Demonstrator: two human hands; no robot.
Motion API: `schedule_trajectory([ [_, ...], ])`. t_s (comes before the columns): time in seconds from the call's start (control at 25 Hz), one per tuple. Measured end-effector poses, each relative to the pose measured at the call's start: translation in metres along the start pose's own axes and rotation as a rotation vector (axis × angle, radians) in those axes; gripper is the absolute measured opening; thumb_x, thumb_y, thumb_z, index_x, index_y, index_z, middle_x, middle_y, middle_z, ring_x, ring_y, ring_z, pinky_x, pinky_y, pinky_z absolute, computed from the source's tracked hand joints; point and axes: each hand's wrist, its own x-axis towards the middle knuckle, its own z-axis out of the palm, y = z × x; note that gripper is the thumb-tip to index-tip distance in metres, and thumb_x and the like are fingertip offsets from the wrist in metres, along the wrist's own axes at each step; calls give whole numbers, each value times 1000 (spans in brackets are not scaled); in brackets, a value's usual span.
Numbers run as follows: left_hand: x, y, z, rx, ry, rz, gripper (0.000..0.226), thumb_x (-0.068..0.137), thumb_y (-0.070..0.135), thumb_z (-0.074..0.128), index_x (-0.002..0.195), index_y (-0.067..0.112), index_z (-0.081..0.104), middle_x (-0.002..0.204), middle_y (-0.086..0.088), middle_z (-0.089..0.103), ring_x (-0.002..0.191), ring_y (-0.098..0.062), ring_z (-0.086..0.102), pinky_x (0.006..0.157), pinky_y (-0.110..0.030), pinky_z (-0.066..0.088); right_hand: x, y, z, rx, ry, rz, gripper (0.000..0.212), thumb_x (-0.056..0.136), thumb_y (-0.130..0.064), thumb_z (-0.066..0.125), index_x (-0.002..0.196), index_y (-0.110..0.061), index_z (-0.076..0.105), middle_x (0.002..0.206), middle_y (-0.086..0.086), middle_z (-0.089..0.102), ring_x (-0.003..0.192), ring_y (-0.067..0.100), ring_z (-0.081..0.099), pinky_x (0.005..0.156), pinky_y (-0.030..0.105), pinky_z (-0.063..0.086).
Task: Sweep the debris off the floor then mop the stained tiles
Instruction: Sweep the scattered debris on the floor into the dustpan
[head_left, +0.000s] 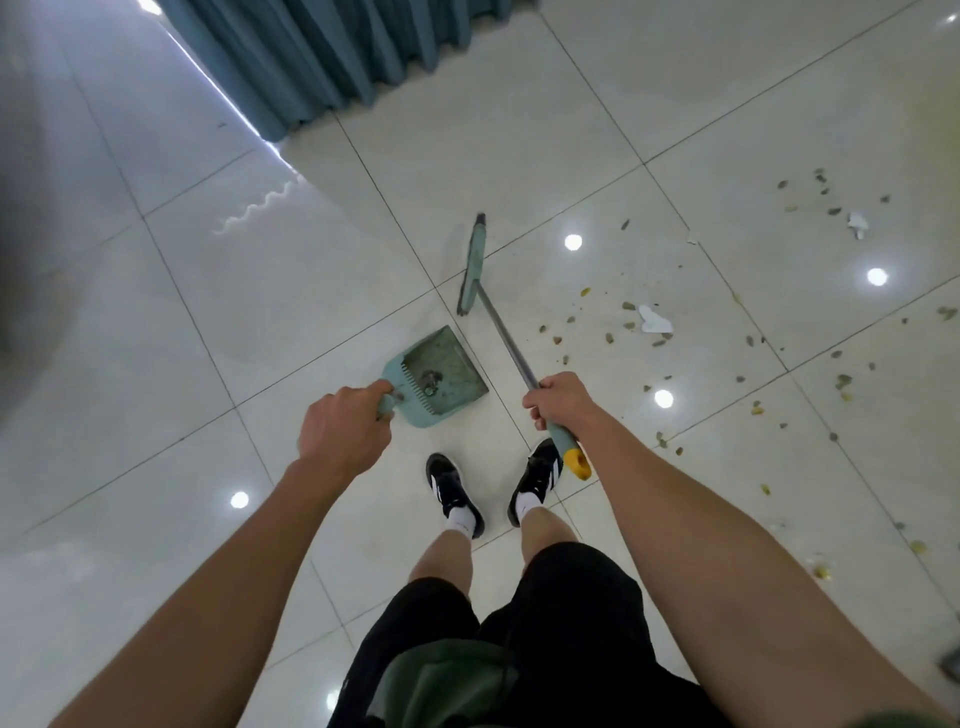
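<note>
Gripping with both hands, I have my left hand (340, 434) curled tight round the handle of the teal dustpan (439, 375), whose open mouth faces away from me, a small clump lying in its tray. My right hand (558, 402) is wrapped round the broom (506, 338) on its grey shaft, above the teal grip and yellow end cap; the broom head (472, 265) sits on the floor just beyond the dustpan. The debris (639, 322), seed-like bits and scraps of white paper, is scattered over the glossy white floor tiles (182, 322) to my right. My black shoes (454, 491) stand between pan and broom. A teal curtain (332, 57) hangs ahead.
</note>
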Motion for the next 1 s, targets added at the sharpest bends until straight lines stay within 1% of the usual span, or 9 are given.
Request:
schedule_trajectory([
  [0.08,7,-7,-4,12,-22,32,20,95,33,54,113,34,61,78,0,63,66,-27,58,61,-33,47,5,3,6,-9,8,29,19,82,3,67,70,-4,54,65,14,55,52,22,51,45,26,47],
  [0.28,20,-17,-12,82,-66,154,19,95,31,53,113,27,58,85,-3,63,70,-28,58,61,-34,45,1,8,26,-109,24,70,6,89,-3,60,89,2,59,77,21,62,60,28,60,60,34,54],
  [0.36,19,-15,-13,144,-99,242,21,95,28,51,115,24,56,92,-5,66,74,-28,60,63,-35,47,-9,13,35,-166,62,117,13,93,-8,55,98,4,58,83,22,62,55,27,61,54,31,54],
  [0.44,14,-12,-12,173,-127,307,24,94,24,50,117,22,56,96,-5,66,75,-28,59,64,-36,48,-19,18,44,-254,84,139,15,93,-10,50,101,1,56,82,18,61,49,24,57,47,27,50],
  [0.6,5,-3,-9,233,-134,404,24,95,23,50,118,20,57,98,-6,65,79,-29,63,63,-35,44,-30,36,59,-365,125,156,25,91,0,42,112,1,56,79,17,61,51,25,56,44,27,48],
  [0.68,-2,1,-8,262,-132,426,20,96,23,50,114,19,58,98,-6,67,80,-28,64,63,-35,44,-33,44,61,-419,168,140,28,93,0,40,116,-1,55,84,18,62,56,28,59,48,31,52],
  [0.8,-15,9,-5,254,-120,428,18,97,23,49,113,20,58,99,-7,67,80,-30,64,63,-34,41,-37,56,56,-562,211,98,30,94,-3,40,120,-2,56,81,14,59,58,29,60,55,35,54],
  [0.92,-27,21,3,247,-100,420,18,97,22,49,114,21,56,97,-8,67,75,-30,63,60,-34,43,-45,74,41,-666,215,72,34,93,-4,43,124,-3,56,94,11,58,81,31,65,70,38,57],
  [1.0,-33,34,6,270,-87,421,20,96,22,50,115,22,55,97,-8,68,70,-29,62,58,-33,47,-53,94,25,-678,227,72,34,93,-3,44,125,-5,57,96,10,57,84,29,63,69,35,53],
])
